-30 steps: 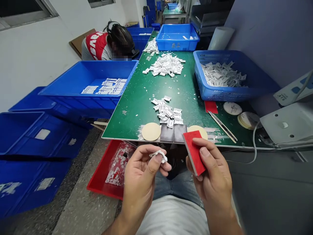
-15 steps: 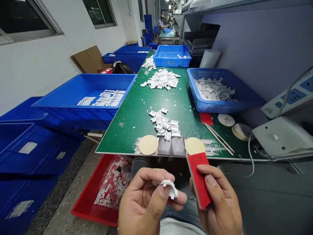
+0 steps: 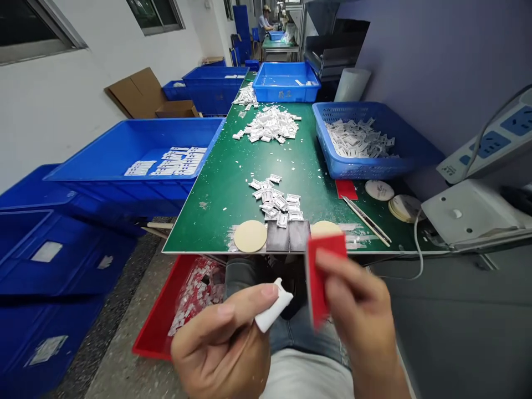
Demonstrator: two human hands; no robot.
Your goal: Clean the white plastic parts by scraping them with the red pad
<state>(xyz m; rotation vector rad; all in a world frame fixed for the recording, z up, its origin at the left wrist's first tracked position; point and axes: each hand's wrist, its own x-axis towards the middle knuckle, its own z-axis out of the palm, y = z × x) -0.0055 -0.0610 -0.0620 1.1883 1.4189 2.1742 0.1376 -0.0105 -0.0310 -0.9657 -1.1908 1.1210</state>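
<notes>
Between the thumb and fingers of my left hand is a small white plastic part, its smooth face showing. My right hand grips a red sanding block with a grey edge, held upright just right of the part and apart from it; this hand is blurred by motion. Beyond my hands, at the table's near edge, lie two dark square plates and a round cream disc on their left. A second cream disc is partly covered by the block. Loose white parts lie behind the plates.
A bigger heap of white parts lies farther along the green table. A blue basket of parts stands right, near tweezers. Blue bins line the left; a red bin sits below. A person works far back.
My left hand has turned over, so the white part now shows its smooth face. My right hand has moved the red block up and to the left. The view has tilted slightly.
</notes>
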